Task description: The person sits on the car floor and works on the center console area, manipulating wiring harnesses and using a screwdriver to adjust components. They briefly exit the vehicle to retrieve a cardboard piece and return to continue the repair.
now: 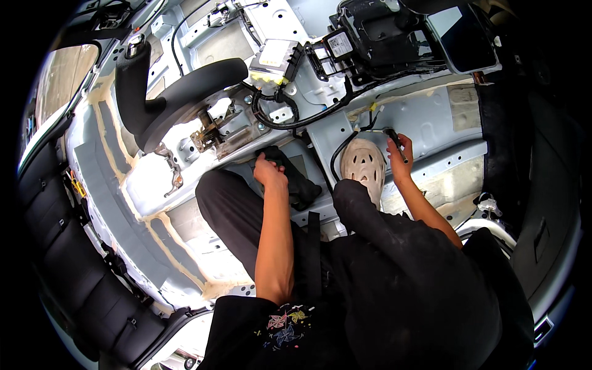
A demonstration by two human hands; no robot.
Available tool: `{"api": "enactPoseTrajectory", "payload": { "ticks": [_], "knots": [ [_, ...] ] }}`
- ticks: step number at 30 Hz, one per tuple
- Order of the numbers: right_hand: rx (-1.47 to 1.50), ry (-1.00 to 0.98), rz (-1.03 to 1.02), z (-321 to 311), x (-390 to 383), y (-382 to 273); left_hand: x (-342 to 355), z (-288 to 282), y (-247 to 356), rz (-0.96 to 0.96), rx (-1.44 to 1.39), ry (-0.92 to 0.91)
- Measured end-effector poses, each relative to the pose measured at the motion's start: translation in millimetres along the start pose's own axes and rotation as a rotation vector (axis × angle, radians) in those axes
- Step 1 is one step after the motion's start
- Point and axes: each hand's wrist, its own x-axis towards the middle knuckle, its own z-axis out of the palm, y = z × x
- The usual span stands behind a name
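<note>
My right hand (400, 154) is closed around a ratchet wrench (394, 137) with a dark head and a shiny handle end. A thin metal shaft runs left from its head toward a black cable with yellow connectors (372, 111). Just left of this hand, my foot in a beige clog with holes (364, 163) rests on the grey metal floor. My left hand (270, 171) has its fingers curled at the edge of a black, soft-looking item (297, 185); what they hold, if anything, is hidden.
Around me is a stripped car interior. A black handbrake lever and curved trim (185, 98) stand at left, with a silver control box (274, 60) and a wiring harness (271, 123) beyond. A black console unit with a screen (462, 43) is at far right. Black seats (74, 246) line the left.
</note>
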Motion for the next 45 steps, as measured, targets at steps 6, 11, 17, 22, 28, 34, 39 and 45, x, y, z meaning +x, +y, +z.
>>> {"api": "enactPoseTrajectory", "payload": {
  "ticks": [6, 11, 17, 22, 28, 34, 39, 45],
  "knots": [
    [0.203, 0.122, 0.275, 3, 4, -7, -12, 25, -15, 0.150, 0.312, -0.193],
    [0.317, 0.155, 0.367, -1, 7, -4, -34, 42, -45, 0.102, 0.322, -0.393],
    [0.272, 0.083, 0.356, -4, 13, -4, -5, 24, -13, -0.088, 0.359, -0.701],
    [0.239, 0.050, 0.364, -1, 13, -6, -25, 16, 10, 0.054, 0.341, -0.883],
    [0.200, 0.057, 0.292, -2, 7, -6, -50, -9, 46, 0.183, -0.208, -0.944],
    [0.194, 0.079, 0.328, 6, 11, 2, -32, -3, 72, 0.254, 0.122, -0.985],
    [0.167, 0.042, 0.273, 1, 11, 2, -20, -18, 64, 0.532, 0.707, -0.953],
    [0.131, 0.025, 0.262, -1, 11, 13, -47, -2, 20, 0.414, 0.544, -0.846]
  ]
}}
